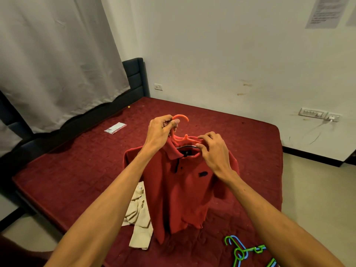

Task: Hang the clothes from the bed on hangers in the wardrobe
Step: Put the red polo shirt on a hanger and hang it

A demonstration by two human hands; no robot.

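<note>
A red polo shirt point(181, 191) hangs in the air above the bed point(77, 166) on an orange plastic hanger point(182, 138). My left hand point(160, 132) grips the hanger at the base of its hook. My right hand point(213, 151) pinches the shirt's collar at the hanger's right shoulder. A beige garment point(138, 214) lies crumpled on the maroon bedcover, partly hidden behind the red shirt. The wardrobe is out of view.
Green and blue hangers point(244, 251) lie at the bed's near right corner. A small plastic packet point(115, 128) rests near the dark headboard point(134, 78). A grey curtain point(54, 54) hangs at the left. White wall with sockets point(318, 114) at the right, floor beyond.
</note>
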